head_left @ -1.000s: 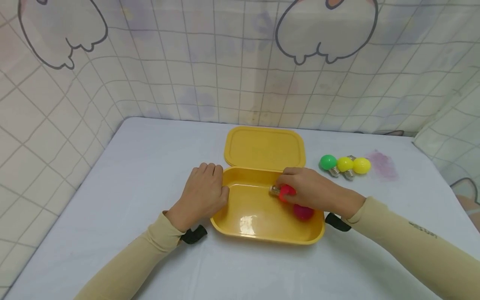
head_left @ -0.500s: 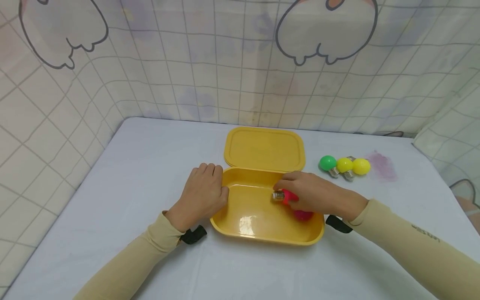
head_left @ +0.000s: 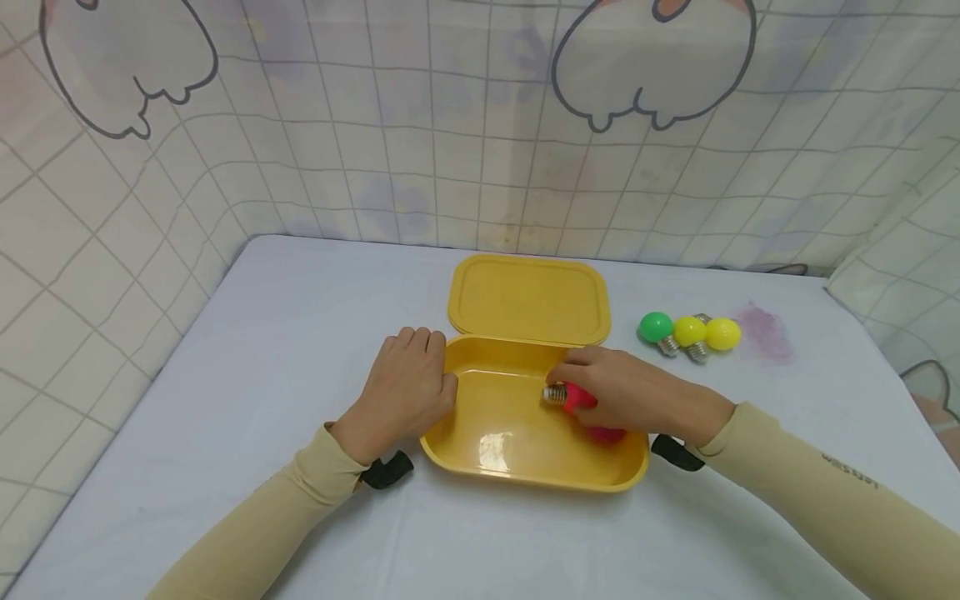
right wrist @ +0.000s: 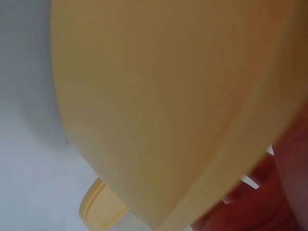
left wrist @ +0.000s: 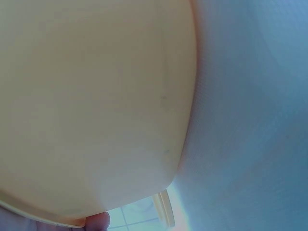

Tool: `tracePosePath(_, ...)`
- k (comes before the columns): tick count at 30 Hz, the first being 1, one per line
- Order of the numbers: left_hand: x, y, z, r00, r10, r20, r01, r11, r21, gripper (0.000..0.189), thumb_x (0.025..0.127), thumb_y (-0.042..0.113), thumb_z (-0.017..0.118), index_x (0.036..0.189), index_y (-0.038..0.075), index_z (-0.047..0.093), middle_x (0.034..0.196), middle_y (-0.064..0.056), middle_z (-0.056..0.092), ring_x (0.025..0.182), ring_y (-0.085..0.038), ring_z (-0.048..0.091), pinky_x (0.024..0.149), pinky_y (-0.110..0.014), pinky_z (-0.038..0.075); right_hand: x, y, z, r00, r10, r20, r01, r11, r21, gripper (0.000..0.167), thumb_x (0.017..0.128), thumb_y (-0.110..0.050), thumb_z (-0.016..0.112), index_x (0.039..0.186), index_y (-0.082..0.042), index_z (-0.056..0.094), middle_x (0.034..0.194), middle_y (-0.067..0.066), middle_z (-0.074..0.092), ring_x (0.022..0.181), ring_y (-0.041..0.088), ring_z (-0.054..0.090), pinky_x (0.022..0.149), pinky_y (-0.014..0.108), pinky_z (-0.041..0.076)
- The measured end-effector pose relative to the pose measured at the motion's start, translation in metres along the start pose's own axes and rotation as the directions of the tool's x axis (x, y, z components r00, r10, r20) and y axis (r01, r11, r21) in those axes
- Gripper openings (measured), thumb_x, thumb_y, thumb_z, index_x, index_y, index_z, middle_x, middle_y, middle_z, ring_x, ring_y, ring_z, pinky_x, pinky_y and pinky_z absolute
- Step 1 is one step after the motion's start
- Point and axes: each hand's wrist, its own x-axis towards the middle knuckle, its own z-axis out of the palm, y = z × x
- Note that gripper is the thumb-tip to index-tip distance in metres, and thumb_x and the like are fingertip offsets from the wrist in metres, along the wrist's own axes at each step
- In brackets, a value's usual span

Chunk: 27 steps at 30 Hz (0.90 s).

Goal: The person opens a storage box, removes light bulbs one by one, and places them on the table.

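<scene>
A yellow plastic box (head_left: 510, 425) stands uncovered on the white cloth. My left hand (head_left: 405, 392) grips its left rim, fingers curled over the edge; the left wrist view shows the outer wall (left wrist: 96, 96) close up with fingertips (left wrist: 98, 220) at the bottom. Inside the box's right half, my right hand (head_left: 637, 390) holds a red light bulb (head_left: 577, 397), its metal screw base pointing left. Partly hidden under that hand lies a second, pinkish-red bulb (head_left: 606, 435). In the right wrist view the box wall (right wrist: 154, 96) blocks most of the hand (right wrist: 250, 211).
The matching yellow lid (head_left: 528, 300) lies flat behind the box. To the right rear, a green bulb (head_left: 656, 327) and two yellow bulbs, one in the middle (head_left: 689, 332) and one at the end (head_left: 723, 334), sit close together beside a pink stain (head_left: 765, 333).
The right hand has shifted slightly toward the near side with the red bulb, covering more of the pinkish-red one. The left hand has stayed on the rim.
</scene>
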Motion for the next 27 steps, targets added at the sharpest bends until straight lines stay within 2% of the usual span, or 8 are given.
tracePosePath(8,0.001,0.0,-0.001,0.999,-0.015,0.034,0.016,1.0,-0.002,0.016,0.092,0.019,0.049,0.088,0.003,0.049,0.077,-0.007,0.042,0.076,-0.025,0.037,0.07,-0.032,0.029,-0.003,0.002,-0.001,0.998,-0.036,-0.042,0.035,0.999,-0.012,0.041,0.087,-0.02,0.081,0.126,-0.02,0.069,0.122,0.002,0.066,0.11,0.019,0.062,0.088,0.033,0.062)
tracePosePath(12,0.001,0.0,0.0,0.999,-0.014,0.036,0.014,1.0,-0.001,0.016,0.092,0.018,0.048,0.089,0.003,0.05,0.078,-0.007,0.042,0.077,-0.025,0.037,0.071,-0.032,0.029,-0.006,0.005,-0.005,0.991,-0.073,-0.114,0.07,0.997,-0.029,0.04,0.085,-0.018,0.083,0.123,-0.018,0.07,0.116,0.002,0.067,0.105,0.019,0.063,0.087,0.034,0.062)
tracePosePath(18,0.0,0.0,0.001,1.0,-0.003,0.008,0.003,1.0,0.006,0.016,0.092,0.018,0.05,0.088,0.003,0.049,0.076,-0.007,0.041,0.075,-0.025,0.036,0.069,-0.032,0.027,-0.011,0.01,-0.007,0.971,-0.117,-0.208,0.111,0.993,-0.039,0.038,0.084,-0.018,0.083,0.12,-0.017,0.071,0.11,0.0,0.068,0.099,0.015,0.062,0.085,0.033,0.061)
tracePosePath(27,0.0,-0.001,0.002,1.0,0.002,0.008,-0.002,1.0,0.011,0.016,0.092,0.018,0.05,0.087,0.003,0.049,0.076,-0.007,0.041,0.075,-0.024,0.036,0.069,-0.032,0.027,-0.024,0.012,-0.011,0.963,-0.029,-0.268,0.052,0.995,0.081,0.042,0.084,-0.018,0.083,0.125,-0.019,0.071,0.117,-0.002,0.069,0.103,0.013,0.063,0.087,0.034,0.061)
